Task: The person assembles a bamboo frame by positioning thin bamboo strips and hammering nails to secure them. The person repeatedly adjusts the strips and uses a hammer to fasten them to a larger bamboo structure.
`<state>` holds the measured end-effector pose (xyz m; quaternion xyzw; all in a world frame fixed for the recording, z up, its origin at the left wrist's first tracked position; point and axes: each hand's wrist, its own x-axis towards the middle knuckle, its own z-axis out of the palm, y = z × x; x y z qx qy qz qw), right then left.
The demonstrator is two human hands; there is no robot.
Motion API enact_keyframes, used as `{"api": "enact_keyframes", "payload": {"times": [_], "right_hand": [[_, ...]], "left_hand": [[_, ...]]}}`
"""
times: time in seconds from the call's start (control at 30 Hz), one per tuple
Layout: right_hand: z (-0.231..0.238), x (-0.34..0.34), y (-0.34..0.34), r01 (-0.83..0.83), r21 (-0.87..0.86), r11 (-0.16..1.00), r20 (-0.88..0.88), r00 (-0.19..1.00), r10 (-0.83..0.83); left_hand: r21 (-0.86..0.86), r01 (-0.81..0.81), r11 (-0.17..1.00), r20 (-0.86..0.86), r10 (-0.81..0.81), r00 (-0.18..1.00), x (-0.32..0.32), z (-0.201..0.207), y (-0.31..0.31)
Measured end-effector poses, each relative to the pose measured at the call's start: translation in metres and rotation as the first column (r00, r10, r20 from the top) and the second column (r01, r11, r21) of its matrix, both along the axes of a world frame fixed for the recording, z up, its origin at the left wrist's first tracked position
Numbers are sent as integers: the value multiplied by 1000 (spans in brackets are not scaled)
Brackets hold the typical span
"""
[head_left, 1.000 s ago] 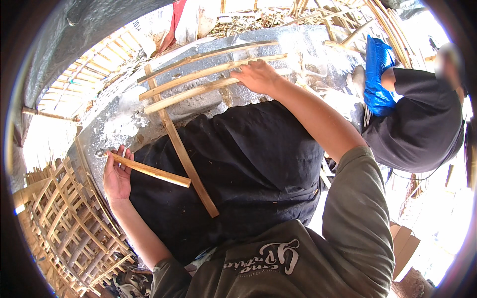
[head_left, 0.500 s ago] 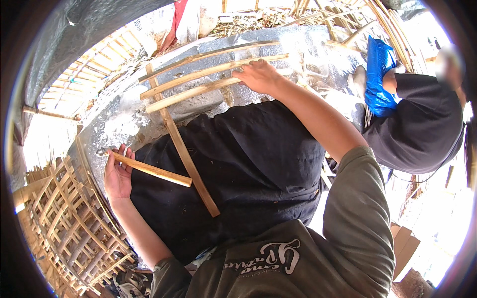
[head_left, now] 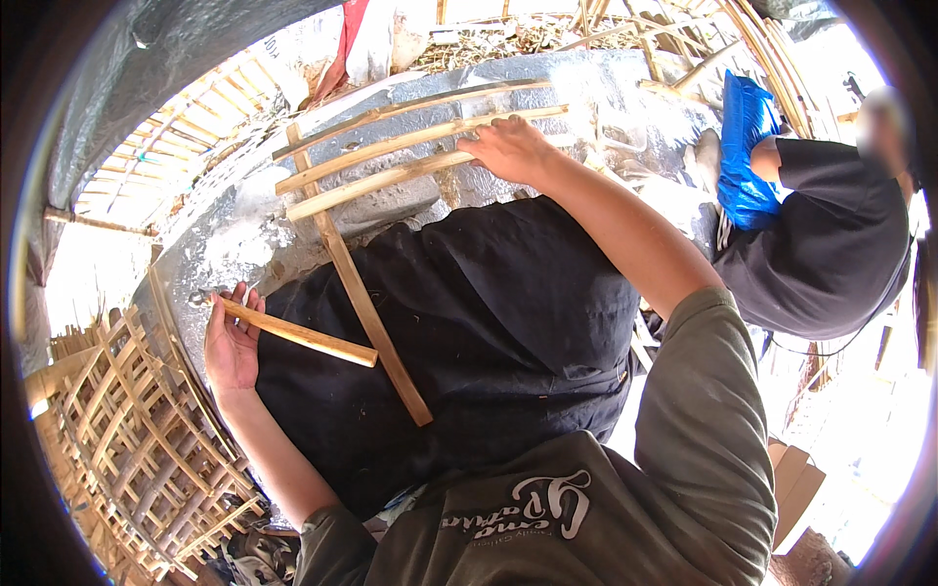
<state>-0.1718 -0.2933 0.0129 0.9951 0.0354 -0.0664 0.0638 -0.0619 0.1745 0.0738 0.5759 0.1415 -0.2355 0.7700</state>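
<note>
My left hand (head_left: 233,342) holds a hammer (head_left: 293,334) close to its small metal head, with the wooden handle slanting down to the right over my black-clad lap. My right hand (head_left: 510,149) is closed over two slats of a bamboo frame, near their right part. The frame has three long slats: a far one (head_left: 410,105), a middle one (head_left: 391,146) and a near one (head_left: 376,186). They lie across a flat crosspiece (head_left: 360,293) that runs down over my lap toward me. The hammer handle's end is near this crosspiece.
A woven bamboo lattice (head_left: 147,449) stands at the lower left. To the right sits another person in dark clothes (head_left: 821,244) beside a blue plastic bag (head_left: 747,156). Grey sheeting (head_left: 225,249) covers the ground around the frame. Loose bamboo strips (head_left: 684,59) lie at the back right.
My hands, the hammer and the frame keep their places. The person at the right has shifted slightly.
</note>
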Motion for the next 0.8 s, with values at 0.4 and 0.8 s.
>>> {"api": "enact_keyframes", "payload": {"times": [0.4, 0.8], "right_hand": [[83, -40, -36, 270, 179, 946, 298, 902, -314], [12, -324, 8, 615, 637, 465, 265, 391, -881]], "left_hand": [[-47, 40, 998, 8, -40, 999, 5, -10, 6], [-27, 40, 999, -15, -41, 999, 9, -10, 5]]}}
